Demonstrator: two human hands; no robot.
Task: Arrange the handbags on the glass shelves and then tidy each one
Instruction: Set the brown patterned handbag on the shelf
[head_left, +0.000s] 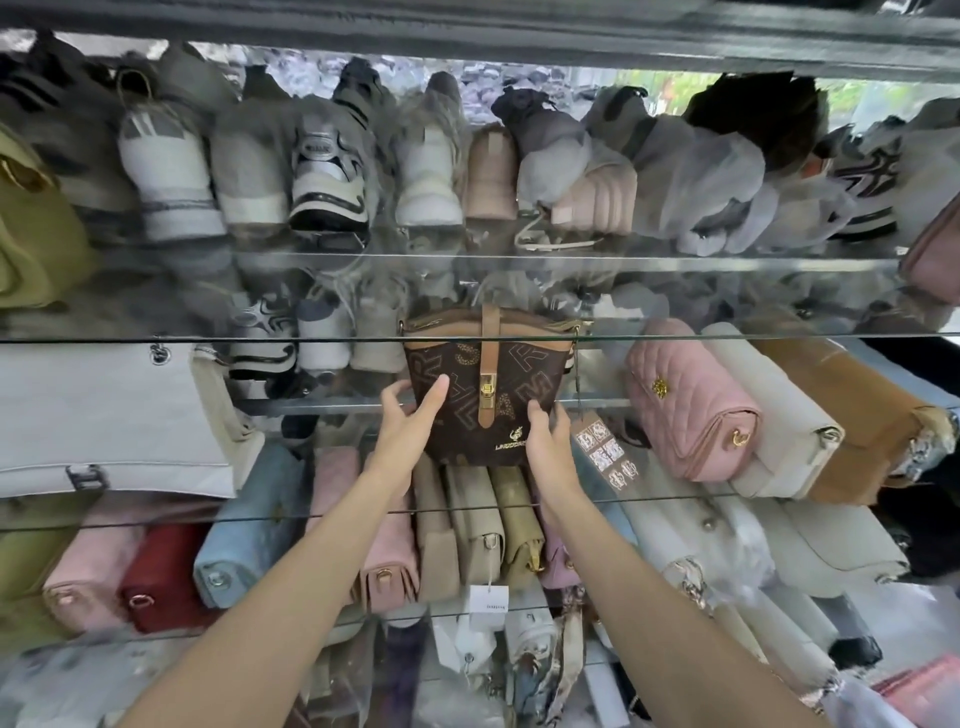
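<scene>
Reaching up to the middle glass shelf, a person steadies a brown monogram handbag standing upright between sneakers and a pink quilted bag. The left hand and right hand press its lower sides with fingers lightly curled around it. Its hanging tag dangles loose, suggesting placement is nearly finished and tidying remains.

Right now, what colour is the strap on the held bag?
Tan, with a gold clasp, on the dark brown bag; head view.

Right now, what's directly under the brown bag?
Beneath the brown monogram bag, through the glass shelf, stand beige and tan handbags. Both hands cover its lower corners, hiding the base contact.
</scene>
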